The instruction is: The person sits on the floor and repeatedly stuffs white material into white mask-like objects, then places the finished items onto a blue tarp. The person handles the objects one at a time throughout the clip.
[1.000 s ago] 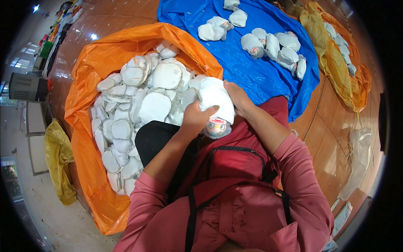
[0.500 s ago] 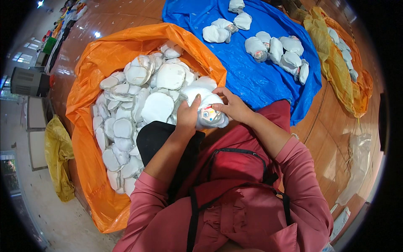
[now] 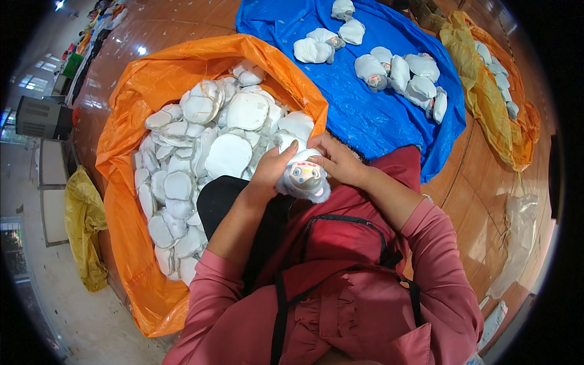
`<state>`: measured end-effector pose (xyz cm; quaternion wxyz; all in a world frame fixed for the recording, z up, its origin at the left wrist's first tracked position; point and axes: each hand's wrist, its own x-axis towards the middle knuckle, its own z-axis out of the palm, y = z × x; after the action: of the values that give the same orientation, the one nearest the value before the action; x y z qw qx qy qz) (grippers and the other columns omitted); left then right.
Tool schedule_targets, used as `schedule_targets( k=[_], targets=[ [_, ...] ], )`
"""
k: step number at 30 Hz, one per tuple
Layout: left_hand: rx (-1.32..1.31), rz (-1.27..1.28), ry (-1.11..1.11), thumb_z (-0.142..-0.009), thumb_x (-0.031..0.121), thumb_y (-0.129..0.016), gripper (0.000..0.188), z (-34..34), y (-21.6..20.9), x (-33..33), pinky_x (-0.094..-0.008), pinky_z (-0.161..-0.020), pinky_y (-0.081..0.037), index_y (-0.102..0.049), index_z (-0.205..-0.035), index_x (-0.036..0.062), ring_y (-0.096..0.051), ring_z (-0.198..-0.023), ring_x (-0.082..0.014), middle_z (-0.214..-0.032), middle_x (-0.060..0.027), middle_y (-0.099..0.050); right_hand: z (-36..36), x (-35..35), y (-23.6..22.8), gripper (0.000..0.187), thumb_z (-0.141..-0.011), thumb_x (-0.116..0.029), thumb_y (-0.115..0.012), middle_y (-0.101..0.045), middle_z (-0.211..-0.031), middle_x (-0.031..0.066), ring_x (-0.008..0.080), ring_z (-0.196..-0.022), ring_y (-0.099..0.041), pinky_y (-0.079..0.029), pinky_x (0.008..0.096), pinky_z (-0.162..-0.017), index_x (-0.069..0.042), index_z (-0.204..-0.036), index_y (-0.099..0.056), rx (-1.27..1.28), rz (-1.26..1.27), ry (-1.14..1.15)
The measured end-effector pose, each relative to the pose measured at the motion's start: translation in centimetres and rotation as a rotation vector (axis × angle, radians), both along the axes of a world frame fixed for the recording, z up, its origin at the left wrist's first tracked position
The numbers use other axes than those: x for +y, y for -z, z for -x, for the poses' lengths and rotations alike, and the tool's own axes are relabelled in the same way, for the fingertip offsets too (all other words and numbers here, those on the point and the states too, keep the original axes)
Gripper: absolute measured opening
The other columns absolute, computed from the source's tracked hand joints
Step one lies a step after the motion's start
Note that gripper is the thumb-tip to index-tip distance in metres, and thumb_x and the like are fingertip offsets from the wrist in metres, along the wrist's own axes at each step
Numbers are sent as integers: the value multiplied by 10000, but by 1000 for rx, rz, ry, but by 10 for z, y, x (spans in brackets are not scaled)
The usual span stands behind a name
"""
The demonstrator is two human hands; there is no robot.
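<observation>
Left hand (image 3: 272,173): wrapped round one side, thumb on the white cloth (image 3: 304,156); if that hold slackens, we could see a twist.
Doll (image 3: 306,177): between both our hands, above the lap, painted face up, grey fuzzy crown toward us; one slip and it could drop.
Right hand (image 3: 338,159): gripping the other side, thumb by the chin; pressing too hard might smudge that paint.
Orange bag (image 3: 137,88): just beyond, heaped with white pads (image 3: 228,155); they look loosely stacked, so a bumped knee could set them sliding.
Blue sheet (image 3: 340,106): more dolls (image 3: 398,73) in loose clusters; our leg meets its edge, and a tug might roll them.
Yellow sack (image 3: 465,55): far right, white pieces inside, too small to judge.
</observation>
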<state>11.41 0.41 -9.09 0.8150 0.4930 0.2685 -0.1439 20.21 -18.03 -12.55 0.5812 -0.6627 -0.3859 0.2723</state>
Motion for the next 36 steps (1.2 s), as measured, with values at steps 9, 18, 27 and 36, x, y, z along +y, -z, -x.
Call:
schedule_targets(
  k=[9, 18, 27, 36],
  targets=[
    [-23, -127, 226, -911, 309, -633, 462, 0, -3, -9, -289, -728, -512, -502, -1242, 14, -631, -883, -155, -1033, -78, -640, -11, -8, -1, 361, -869, -251, -643, -642, -871, 151, 275, -814, -642, -491, 370, -712, -134, -1183, -510, -315, 260, -72],
    [-177, -238, 183, -816, 210, -729, 582, 6, 13, -16, -316, -811, -489, -443, -1277, -2, -598, -968, -180, -1086, -84, -603, 0, 7, 40, 379, -777, -169, -657, -628, -748, 176, 377, -716, -637, -479, 470, -625, -146, -1110, -477, -386, 314, 267],
    [-120, -1437, 250, -669, 168, -795, 727, 2, -2, -27, -395, -807, -484, -447, -1273, -38, -601, -933, -374, -1023, -224, -598, -15, 9, 27, 606, -857, -186, -670, -554, -1207, 176, 243, -1101, -551, -450, 330, -940, -48, -1370, -379, 419, -9, 87],
    [-914, -1558, 364, -688, 138, -761, 435, 15, -1, -46, -386, -790, -467, -619, -1086, 34, -591, -938, -324, -1015, -152, -608, -7, 18, -3, 458, -895, -130, -653, -596, -1156, 135, 191, -1047, -572, -473, 322, -925, 34, -1286, -480, 882, -95, 276]
  ],
)
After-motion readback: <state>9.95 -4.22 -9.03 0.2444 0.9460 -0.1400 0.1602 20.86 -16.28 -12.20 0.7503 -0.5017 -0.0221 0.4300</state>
